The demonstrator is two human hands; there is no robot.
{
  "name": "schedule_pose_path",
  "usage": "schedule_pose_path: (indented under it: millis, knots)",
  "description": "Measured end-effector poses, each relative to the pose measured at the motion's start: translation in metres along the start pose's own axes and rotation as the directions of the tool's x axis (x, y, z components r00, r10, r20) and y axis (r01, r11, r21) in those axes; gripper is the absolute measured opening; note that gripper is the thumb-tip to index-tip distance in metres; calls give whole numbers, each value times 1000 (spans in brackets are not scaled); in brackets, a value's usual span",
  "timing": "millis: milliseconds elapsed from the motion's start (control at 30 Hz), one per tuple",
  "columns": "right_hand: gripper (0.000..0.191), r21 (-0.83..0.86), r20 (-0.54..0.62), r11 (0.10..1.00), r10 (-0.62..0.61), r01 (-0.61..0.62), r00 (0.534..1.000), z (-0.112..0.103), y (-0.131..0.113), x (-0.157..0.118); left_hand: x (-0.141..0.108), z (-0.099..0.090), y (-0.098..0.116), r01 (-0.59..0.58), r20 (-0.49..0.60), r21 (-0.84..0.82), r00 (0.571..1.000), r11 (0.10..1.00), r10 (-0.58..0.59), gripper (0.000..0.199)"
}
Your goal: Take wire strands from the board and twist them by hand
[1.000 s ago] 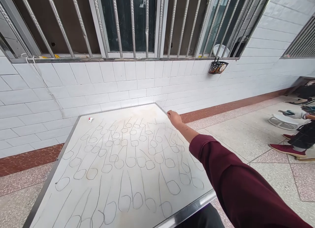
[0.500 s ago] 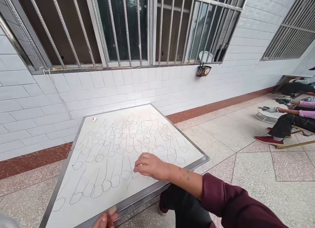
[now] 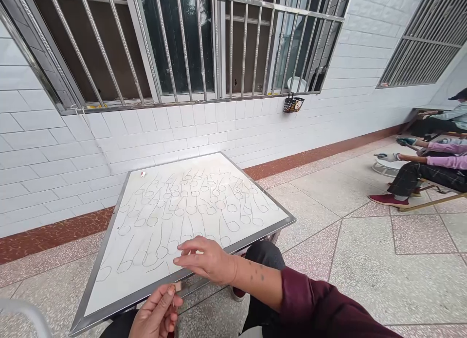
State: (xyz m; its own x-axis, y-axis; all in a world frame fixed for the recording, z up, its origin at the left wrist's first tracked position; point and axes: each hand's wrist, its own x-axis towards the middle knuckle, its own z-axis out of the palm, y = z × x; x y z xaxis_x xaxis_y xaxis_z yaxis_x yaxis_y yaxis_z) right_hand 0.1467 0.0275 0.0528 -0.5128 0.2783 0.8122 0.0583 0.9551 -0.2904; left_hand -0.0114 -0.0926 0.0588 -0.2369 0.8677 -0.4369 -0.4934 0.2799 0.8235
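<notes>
My left hand is at the table's front edge, thumb and fingers pinched together. A thin strand rises from the pinch, thread or wire, I cannot tell which. A small tan piece shows at the fingertips, possibly tape on a finger. Just above the table's near edge, my right hand has its fingers apart, with nothing visible in them. Rows of thin dark loops with long tails cover the white tabletop. The nearest ones lie beside and beyond my hands.
A metal rim edges the table, which stands against a white tiled wall. A small white-and-red item lies at its far left corner. A black basket hangs under the barred window. At right sit people with gloved hands.
My right hand has moved left and toward me, and its fingers have spread. My left hand has come further into view, with a strand at its fingertips. The view has shifted slightly.
</notes>
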Motion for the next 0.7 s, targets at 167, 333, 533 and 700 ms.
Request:
schedule_pose_path:
  millis: [167,333,533,700]
  knots:
    - [11,491,-111,745,568,-452,816,19,-20,-39,-6,8,6,-163,-93,-56,983,985,158,52]
    - [26,746,243,337,665,-575,706,24,-44,-60,-12,15,-6,-256,-47,-24,966,966,255,41]
    - [22,790,338,126,727,-600,598,26,-54,-54,-16,12,-17,-292,-47,25,955,956,293,36]
    - [24,771,456,18,683,-637,570,29,-61,-57,-19,3,-23,-430,-125,30,894,902,430,34]
